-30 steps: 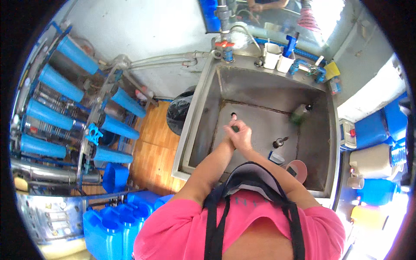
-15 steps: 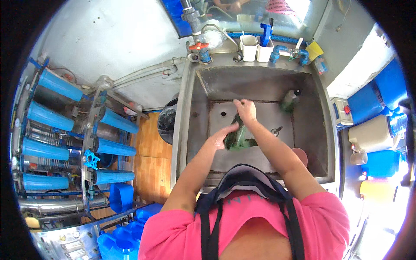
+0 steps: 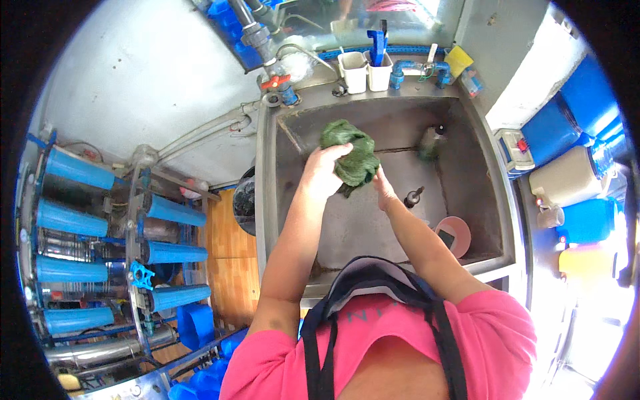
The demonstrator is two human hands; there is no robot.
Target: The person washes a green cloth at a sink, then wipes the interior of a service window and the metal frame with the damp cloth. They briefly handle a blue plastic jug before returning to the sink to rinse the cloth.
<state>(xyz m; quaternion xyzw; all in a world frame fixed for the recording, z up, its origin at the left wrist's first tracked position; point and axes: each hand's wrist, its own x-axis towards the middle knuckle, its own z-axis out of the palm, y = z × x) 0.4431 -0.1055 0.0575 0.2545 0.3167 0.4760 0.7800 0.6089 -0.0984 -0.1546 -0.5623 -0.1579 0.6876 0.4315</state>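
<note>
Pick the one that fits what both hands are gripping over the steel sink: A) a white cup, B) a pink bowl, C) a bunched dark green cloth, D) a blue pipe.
C: the left hand and right hand both clutch a bunched dark green cloth above the steel sink; the pink bowl lies untouched in the basin.

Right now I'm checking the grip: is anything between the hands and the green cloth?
Nothing visible. The left hand grips the green cloth directly, and the right hand touches it from below, above the steel sink.
</note>
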